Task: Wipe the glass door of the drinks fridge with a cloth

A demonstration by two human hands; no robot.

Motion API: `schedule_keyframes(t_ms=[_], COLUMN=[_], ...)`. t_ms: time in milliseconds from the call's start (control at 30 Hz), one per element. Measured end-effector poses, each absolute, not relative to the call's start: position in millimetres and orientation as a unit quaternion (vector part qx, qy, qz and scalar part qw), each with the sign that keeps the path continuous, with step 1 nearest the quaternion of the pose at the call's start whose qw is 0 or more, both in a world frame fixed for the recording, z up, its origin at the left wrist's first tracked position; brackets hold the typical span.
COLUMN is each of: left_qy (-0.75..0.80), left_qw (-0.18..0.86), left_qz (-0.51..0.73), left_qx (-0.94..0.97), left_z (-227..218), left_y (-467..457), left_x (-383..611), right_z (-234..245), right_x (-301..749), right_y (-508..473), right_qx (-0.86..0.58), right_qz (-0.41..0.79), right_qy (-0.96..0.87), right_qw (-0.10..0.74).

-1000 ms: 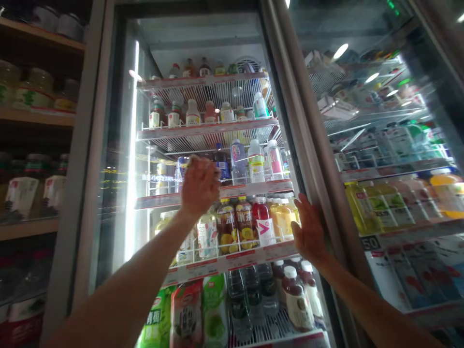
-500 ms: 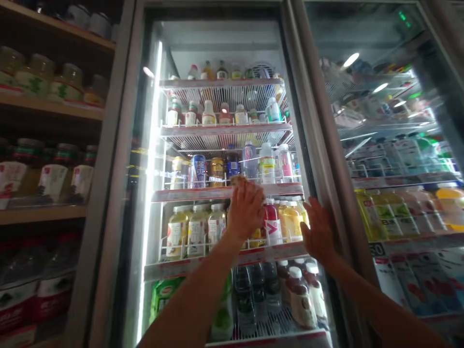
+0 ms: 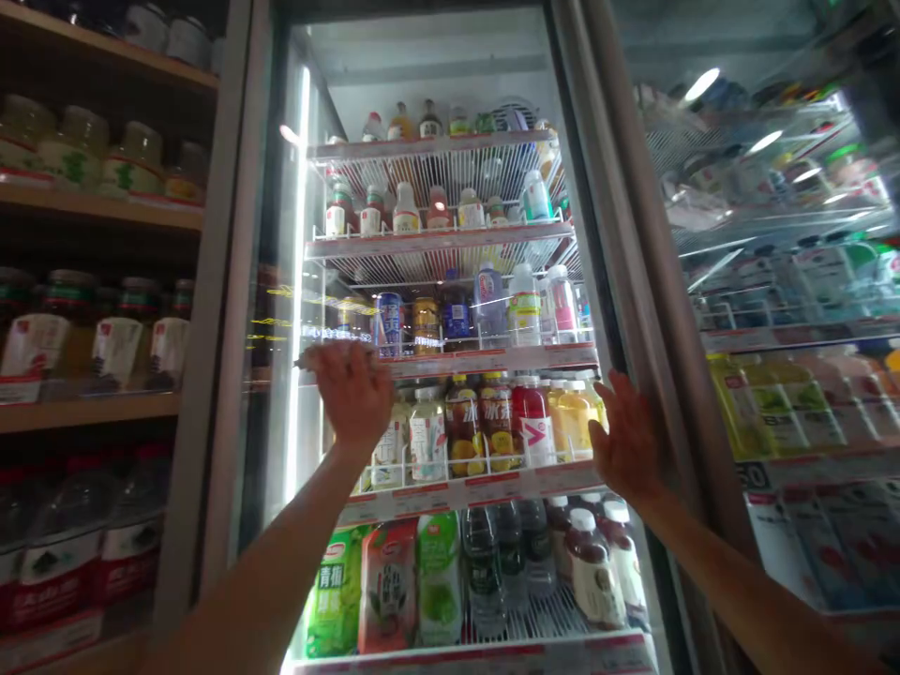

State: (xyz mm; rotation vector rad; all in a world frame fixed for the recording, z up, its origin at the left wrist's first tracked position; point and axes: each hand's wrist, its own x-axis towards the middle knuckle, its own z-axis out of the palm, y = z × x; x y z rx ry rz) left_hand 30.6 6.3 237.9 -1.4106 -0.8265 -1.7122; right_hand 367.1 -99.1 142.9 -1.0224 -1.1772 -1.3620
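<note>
My left hand (image 3: 353,394) presses against the glass door (image 3: 436,56) of a lit drinks fridge, toward its left side. Under its fingers is a thin, pale cloth (image 3: 305,359), mostly covered by the hand; only its edges show. My right hand (image 3: 628,441) is spread with fingers apart at the right side of the door, by the metal frame (image 3: 608,187). Behind the glass, between the hands, stand a red bottle (image 3: 532,422) and brown tea bottles (image 3: 464,427).
Several wire shelves of bottles and cans fill the fridge; drink cartons (image 3: 389,586) stand at the bottom. On the left, a wooden shelf (image 3: 91,412) holds jars and bottles. Another glass-fronted fridge (image 3: 787,342) with drinks is at the right.
My left hand has moved left across the glass with the cloth, from the middle to the left side. My right hand stays by the right frame. The view has shifted slightly.
</note>
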Motion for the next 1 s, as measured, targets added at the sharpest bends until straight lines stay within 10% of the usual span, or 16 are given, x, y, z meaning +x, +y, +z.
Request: schedule_keyframes(t_ms=[233,567,867,1000], left_qy=[-0.069,-0.299,-0.046,-0.117], left_qw=[0.460,0.402,0.468,0.467], left_qz=[-0.521,-0.664,-0.508,-0.533], left_qx=[-0.716,-0.554,-0.722,-0.696], left_z=[205,236,176,167], left_y=[-48,11,-52,-35], left_x=[219,21,224,166], right_z=[142,144,141,142], right_x=[373,370,379,379], right_y=[-100,-101,-102,-103], right_qx=[-0.377,-0.349,-0.342,-0.346], right_qz=[-0.555,-0.525,-0.528,-0.536], right_qy=[-0.510,-0.508,-0.526,-0.528], right_qw=[0.538,0.587,0.573,0.561])
